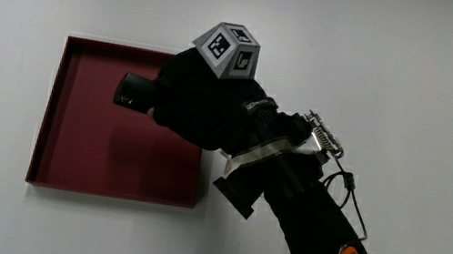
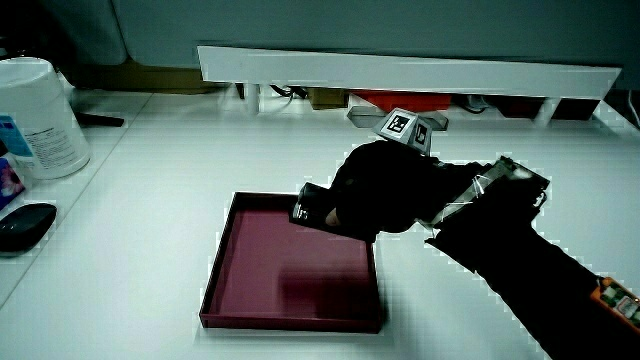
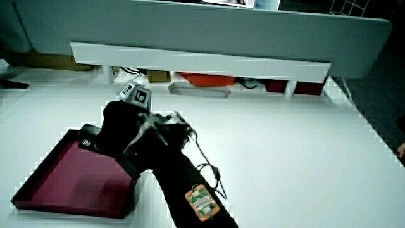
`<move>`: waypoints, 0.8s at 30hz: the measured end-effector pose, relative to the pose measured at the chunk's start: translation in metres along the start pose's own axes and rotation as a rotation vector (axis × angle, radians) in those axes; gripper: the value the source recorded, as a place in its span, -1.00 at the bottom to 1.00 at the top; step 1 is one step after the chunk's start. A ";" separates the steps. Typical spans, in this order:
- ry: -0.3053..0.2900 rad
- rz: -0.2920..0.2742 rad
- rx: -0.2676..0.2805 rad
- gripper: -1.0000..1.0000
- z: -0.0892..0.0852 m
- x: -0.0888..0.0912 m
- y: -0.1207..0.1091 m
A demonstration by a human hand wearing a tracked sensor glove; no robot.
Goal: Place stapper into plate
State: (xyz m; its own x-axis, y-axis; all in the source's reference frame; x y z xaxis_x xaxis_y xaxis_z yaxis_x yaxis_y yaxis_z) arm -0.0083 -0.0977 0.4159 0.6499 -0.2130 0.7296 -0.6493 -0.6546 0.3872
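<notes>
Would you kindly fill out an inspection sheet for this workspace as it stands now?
Surface: white table, mostly bare.
Job's things: dark red square plate holding nothing on its floor; black stapler held above it in the grip.
Clutter: white canister and a dark oval object near the table's edge in a side view.
Grippers: hand over the plate's rim, curled around the stapler; patterned cube on its back.
Cables: thin black cord beside the forearm.
Surroundings: low white partition, with red and orange items showing under it.
</notes>
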 end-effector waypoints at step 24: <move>-0.042 -0.072 -0.125 0.00 -0.069 0.024 0.032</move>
State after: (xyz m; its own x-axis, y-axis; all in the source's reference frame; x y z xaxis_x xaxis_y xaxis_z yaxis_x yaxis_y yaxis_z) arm -0.0405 -0.0736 0.4844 0.7106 -0.2013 0.6741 -0.6430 -0.5746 0.5063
